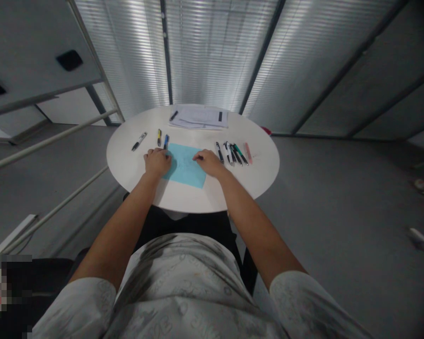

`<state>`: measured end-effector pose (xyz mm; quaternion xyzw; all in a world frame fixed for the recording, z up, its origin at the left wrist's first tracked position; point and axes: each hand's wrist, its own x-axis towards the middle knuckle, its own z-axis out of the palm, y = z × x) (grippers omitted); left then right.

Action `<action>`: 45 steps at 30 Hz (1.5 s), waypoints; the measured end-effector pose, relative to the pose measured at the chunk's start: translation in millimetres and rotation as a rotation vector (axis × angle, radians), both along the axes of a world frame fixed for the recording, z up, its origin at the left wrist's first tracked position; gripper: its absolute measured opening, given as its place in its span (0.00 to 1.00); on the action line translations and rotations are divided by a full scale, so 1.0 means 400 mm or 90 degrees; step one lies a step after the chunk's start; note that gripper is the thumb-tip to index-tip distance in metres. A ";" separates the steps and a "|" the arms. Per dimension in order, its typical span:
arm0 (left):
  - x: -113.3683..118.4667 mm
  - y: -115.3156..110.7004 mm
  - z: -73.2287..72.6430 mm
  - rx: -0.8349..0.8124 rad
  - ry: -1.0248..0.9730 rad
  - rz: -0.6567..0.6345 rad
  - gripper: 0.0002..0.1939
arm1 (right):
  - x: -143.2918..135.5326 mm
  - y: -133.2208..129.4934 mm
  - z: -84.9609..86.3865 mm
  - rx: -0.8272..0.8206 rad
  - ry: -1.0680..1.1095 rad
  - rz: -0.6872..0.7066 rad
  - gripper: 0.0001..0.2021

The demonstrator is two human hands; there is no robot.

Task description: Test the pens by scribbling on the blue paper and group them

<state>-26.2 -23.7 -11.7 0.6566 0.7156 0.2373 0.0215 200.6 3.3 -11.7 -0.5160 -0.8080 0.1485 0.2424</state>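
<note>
A light blue sheet of paper [184,176] lies slightly turned on a round white table, with faint marks near its middle. At its left edge rests my left hand [157,162], fingers bent over the table and thumb apart on the sheet. Just above those fingertips lies a blue-and-black pen [166,141]. Over the sheet's right side is my right hand [209,164], its fingers curled together; whether something small is between them is hidden. Several pens [229,153], mostly black and white, lie right of this hand, with a green-and-black pen [240,154] among them.
A pink stick-like item [248,153] lies at the right. On the left are a white-and-black pen [139,141] and a yellow-and-black pen [159,137]. Stacked papers [198,118] with a black pen [173,115] sit at the far edge of the table [183,201]. Metal rails [53,137] stand left.
</note>
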 end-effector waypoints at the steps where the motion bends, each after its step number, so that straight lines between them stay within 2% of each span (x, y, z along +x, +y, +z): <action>1: 0.000 0.000 0.002 0.005 -0.008 0.007 0.22 | 0.000 0.000 0.000 -0.001 0.000 0.000 0.14; 8: -0.005 -0.006 0.013 0.077 -0.078 0.083 0.16 | 0.001 0.000 -0.001 -0.004 -0.004 0.001 0.14; 14: -0.023 0.003 0.005 0.139 -0.171 0.093 0.10 | 0.000 -0.003 0.003 -0.009 -0.003 -0.002 0.14; 17: -0.033 0.013 -0.008 0.181 -0.269 0.039 0.08 | -0.001 -0.004 0.004 -0.010 -0.004 -0.006 0.14; 20: -0.033 0.025 -0.024 0.216 -0.368 -0.067 0.07 | -0.001 -0.003 0.002 -0.008 0.005 -0.005 0.14; 24: -0.019 0.033 -0.039 0.200 -0.468 -0.201 0.07 | 0.000 0.002 -0.002 0.000 0.022 -0.009 0.13; 29: -0.007 0.026 -0.032 0.178 -0.529 -0.268 0.08 | 0.003 0.011 -0.007 -0.010 0.069 -0.006 0.11; 32: -0.005 0.025 -0.028 0.155 -0.565 -0.285 0.09 | 0.004 0.021 -0.017 -0.049 0.151 -0.030 0.12; 36: -0.005 0.031 -0.033 0.132 -0.588 -0.285 0.10 | 0.000 0.035 -0.021 -0.099 0.341 -0.065 0.10; 41: -0.005 0.030 -0.034 0.122 -0.559 -0.266 0.11 | -0.005 0.029 0.012 -0.168 0.590 -0.096 0.16; 45: -0.008 0.032 -0.037 0.129 -0.519 -0.264 0.11 | -0.003 0.014 0.034 -0.236 0.700 -0.103 0.20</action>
